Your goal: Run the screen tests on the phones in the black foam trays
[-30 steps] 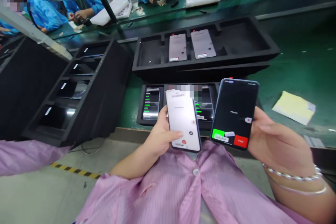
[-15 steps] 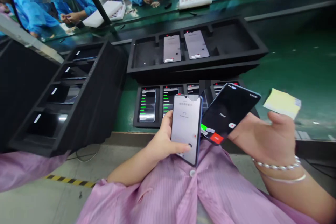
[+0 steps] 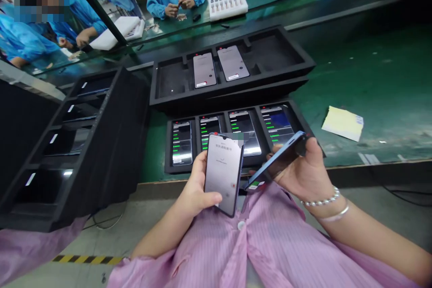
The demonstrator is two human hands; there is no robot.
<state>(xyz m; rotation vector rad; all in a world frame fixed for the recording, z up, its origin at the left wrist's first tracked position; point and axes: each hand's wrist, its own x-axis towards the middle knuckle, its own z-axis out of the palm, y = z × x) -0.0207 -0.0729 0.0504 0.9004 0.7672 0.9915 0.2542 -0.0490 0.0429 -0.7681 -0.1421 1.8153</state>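
Note:
My left hand [image 3: 195, 193] is wrapped round a smartphone [image 3: 222, 175] with a lit grey-white screen, the thumb lying over its lower left part. Close beside it, my right hand [image 3: 303, 171] grips a second smartphone [image 3: 275, 159] with a blue edge. That one is tilted so its dark screen shows only at a slant; the fingers behind it are partly hidden. Just beyond both hands lies a black foam tray [image 3: 168, 144] with several phones in its slots, their screens showing green lines. The phone in my left hand covers part of this tray.
Behind, a raised black foam tray [image 3: 155, 94] holds two phones with grey screens. At left stands a stack of black trays [image 3: 124, 144] with dark phones. A yellow paper pad [image 3: 342, 122] lies right on the green bench. Across it, people in blue work near a white tray [image 3: 227, 4].
My right hand has turned its phone from nearly facing me to edge-on, closing its thumb against it. The left hand still holds its phone. The whole view has shifted.

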